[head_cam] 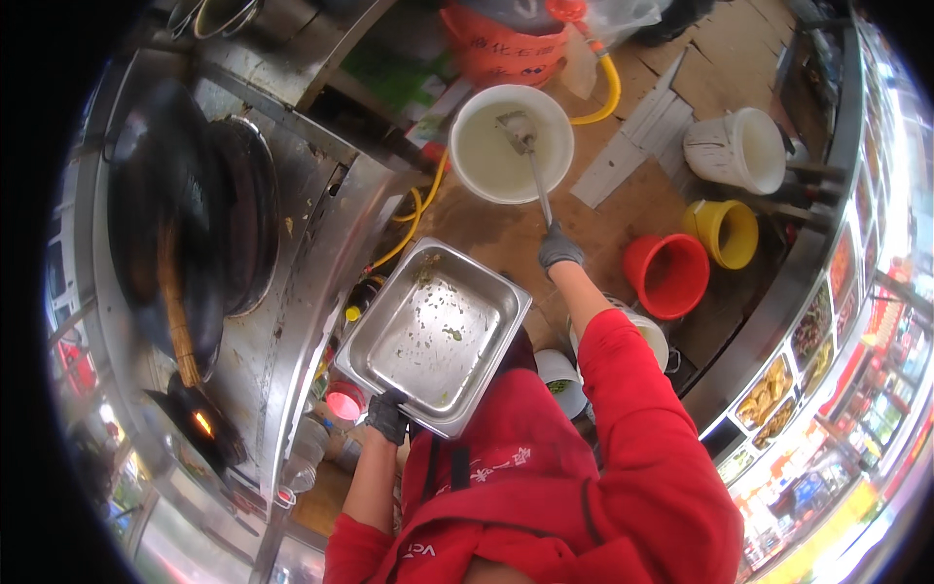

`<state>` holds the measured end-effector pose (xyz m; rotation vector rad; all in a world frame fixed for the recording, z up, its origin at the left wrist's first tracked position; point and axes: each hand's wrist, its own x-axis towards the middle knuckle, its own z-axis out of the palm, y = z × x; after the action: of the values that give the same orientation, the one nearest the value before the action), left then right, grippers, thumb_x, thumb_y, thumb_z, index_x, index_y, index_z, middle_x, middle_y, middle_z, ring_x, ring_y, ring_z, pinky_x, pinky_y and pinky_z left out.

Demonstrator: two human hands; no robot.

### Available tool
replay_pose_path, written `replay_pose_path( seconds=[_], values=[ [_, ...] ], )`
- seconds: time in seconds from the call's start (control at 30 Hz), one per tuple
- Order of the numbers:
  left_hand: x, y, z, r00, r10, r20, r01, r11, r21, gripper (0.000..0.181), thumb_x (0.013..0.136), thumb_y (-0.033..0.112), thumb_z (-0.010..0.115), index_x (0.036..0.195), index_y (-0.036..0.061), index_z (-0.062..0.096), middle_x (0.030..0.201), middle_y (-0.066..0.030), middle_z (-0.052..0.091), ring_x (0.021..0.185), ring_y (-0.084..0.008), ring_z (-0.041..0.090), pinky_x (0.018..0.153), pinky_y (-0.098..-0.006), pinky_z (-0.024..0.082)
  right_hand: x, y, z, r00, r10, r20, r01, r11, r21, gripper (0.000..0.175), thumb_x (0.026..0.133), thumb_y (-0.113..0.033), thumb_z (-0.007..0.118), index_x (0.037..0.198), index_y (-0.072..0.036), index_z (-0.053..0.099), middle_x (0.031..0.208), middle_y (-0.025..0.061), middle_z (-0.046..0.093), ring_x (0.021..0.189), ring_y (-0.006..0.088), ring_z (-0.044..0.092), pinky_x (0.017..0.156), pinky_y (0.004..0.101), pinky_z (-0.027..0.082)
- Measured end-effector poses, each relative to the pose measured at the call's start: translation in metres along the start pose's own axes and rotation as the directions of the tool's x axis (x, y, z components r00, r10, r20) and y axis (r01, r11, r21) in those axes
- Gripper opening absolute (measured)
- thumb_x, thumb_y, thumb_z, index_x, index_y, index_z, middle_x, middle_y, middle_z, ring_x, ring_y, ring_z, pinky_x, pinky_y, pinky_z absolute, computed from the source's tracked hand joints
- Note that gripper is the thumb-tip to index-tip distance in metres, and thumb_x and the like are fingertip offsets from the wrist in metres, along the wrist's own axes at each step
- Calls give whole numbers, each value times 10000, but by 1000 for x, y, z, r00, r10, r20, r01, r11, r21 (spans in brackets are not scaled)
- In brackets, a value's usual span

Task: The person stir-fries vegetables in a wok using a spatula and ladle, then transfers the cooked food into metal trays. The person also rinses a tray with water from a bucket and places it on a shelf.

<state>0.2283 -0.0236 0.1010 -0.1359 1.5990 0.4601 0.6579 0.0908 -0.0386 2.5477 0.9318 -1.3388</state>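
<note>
My left hand [387, 417], in a dark grey glove, grips the near rim of a rectangular stainless steel pan [438, 336]. Bits of green leaf and liquid lie on the pan's bottom. My right hand [560, 250], gloved in grey, is closed around the metal handle of a ladle or spatula [541, 182]. The tool's head dips into a white bucket [511, 196] of cloudy pale liquid, beyond the pan. How deep the head sits in the liquid, I cannot tell.
At the left, a steel stove [292, 219] carries a large black wok [160, 146] with a bamboo brush [175, 306]; a flame [203, 423] burns nearby. To the right stand a red bucket [675, 277], a yellow bucket [730, 233] and a white bucket [737, 150]. A yellow hose [609, 87] crosses the floor.
</note>
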Motion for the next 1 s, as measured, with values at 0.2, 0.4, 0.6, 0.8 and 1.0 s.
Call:
replay_pose_path(
  seconds=[0.2,0.4,0.6,0.8,1.0],
  values=[
    [13,5,19,996,71,47,-70,997,-17,268,824,76,535,1071,-24,569,1035,-129,618,959,-249,597,866,-355,506,-12,12,15,959,-143,245,-96,649,755,230,923,-255,517,1097,-105,522,674,44,547,515,165,512,452,320,398],
    [52,-7,29,995,-3,-101,4,1000,8,192,813,14,522,1001,10,556,922,-106,599,830,-232,608,763,-365,544,-149,96,-28,814,-581,-32,453,599,660,184,926,-220,547,1064,-101,523,607,-35,428,437,71,409,383,241,323],
    [85,-56,68,994,102,-41,-103,994,-28,48,812,49,578,857,43,595,786,-86,579,682,-200,577,528,-314,473,-302,170,-120,931,-130,340,-131,750,648,516,910,-174,528,1406,-69,428,592,-44,460,455,38,441,403,211,370],
    [82,-49,121,999,37,38,-40,996,78,149,814,68,576,960,92,560,859,-48,583,744,-195,582,645,-370,508,-366,192,-153,945,-253,205,208,953,219,486,855,-128,581,1321,-11,511,855,120,652,738,198,642,676,314,516],
    [74,-61,129,999,19,45,-19,1000,-1,93,856,62,567,938,97,594,857,-45,622,786,-193,621,669,-319,522,-391,204,-156,895,-376,239,350,925,145,527,858,-130,617,1355,-20,483,1026,209,676,868,325,686,732,365,530]
  ],
)
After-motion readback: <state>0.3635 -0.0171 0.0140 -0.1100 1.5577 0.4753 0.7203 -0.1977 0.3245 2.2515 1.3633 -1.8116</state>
